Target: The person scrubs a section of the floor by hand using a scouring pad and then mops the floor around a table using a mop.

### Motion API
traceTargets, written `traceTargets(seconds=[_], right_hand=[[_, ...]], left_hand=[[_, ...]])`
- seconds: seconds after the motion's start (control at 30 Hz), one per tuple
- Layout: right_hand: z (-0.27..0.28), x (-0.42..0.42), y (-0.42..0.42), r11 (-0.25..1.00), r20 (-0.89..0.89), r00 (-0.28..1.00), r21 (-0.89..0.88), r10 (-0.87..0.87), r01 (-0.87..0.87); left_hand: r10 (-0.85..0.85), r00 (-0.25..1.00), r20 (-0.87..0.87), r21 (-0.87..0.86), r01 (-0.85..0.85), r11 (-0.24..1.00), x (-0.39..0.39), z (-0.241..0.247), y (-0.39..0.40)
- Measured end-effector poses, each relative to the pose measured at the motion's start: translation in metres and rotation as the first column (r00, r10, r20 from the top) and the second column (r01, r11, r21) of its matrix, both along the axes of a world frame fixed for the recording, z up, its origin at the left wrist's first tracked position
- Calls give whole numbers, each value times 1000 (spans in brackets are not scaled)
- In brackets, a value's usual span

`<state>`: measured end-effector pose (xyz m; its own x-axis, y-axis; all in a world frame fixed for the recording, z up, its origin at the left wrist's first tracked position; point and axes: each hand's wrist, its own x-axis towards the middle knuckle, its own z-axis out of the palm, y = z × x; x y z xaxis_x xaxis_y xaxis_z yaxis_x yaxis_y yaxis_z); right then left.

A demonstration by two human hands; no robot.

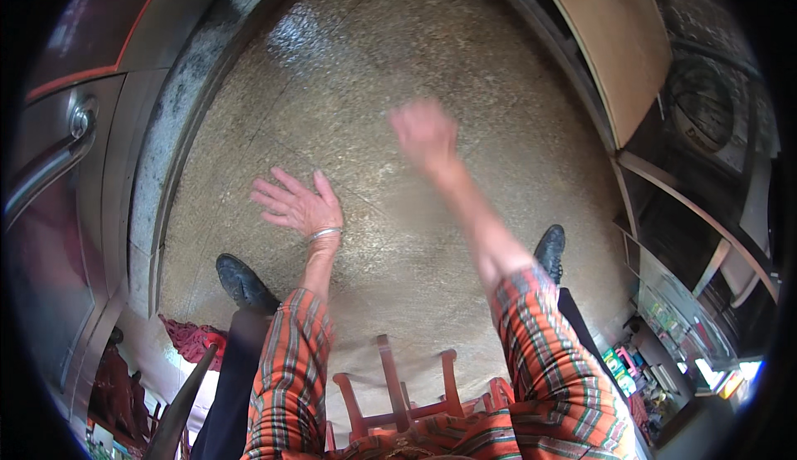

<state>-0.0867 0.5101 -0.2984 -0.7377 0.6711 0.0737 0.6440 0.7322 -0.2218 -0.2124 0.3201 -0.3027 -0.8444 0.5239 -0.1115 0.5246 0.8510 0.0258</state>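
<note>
My left hand (pixel 299 203) is held out over the speckled stone floor (pixel 386 43), palm down with the fingers spread and nothing in it. A thin metal bangle (pixel 325 232) circles that wrist. Farther forward and to the right, my right hand (pixel 426 131) is blurred by motion. Its fingers look curled, but the blur hides whether they are closed; no object shows in it. Both arms wear orange plaid sleeves (pixel 289 360). My black shoes (pixel 240 279) stand wide apart on the floor, below and outside the hands.
At left are a metal door with a tubular handle (pixel 53 167) and a raised stone ledge (pixel 168 124). A pole (pixel 180 398) with a dark red cloth head (pixel 187 338) leans by my left leg. Red wooden furniture legs (pixel 393 385) are behind me. Open shelving (pixel 697 211) lines the right.
</note>
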Motion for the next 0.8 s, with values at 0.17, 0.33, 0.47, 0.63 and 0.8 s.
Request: traceTargets(seconds=[0.17, 0.33, 0.47, 0.63, 0.8], right_hand=[[16, 83, -96, 866, 127, 976, -492, 177, -93], [-1, -6, 91, 994, -31, 994, -20, 103, -103], [15, -78, 198, 961, -108, 975, 178, -195, 212], [-6, -47, 129, 961, -100, 966, 117, -240, 251], [22, 33, -82, 977, 21, 993, -180, 115, -109]], left_hand=[[-2, 999, 54, 35, 0, 999, 2, -5, -5], [-32, 999, 35, 55, 30, 998, 4, -6, -8], [-28, 999, 31, 70, 26, 997, 2, -2, -2], [-22, 999, -32, -10, 22, 1000, 2, 0, 1], [0, 999, 41, 5, -1, 1000, -1, 4, -4]])
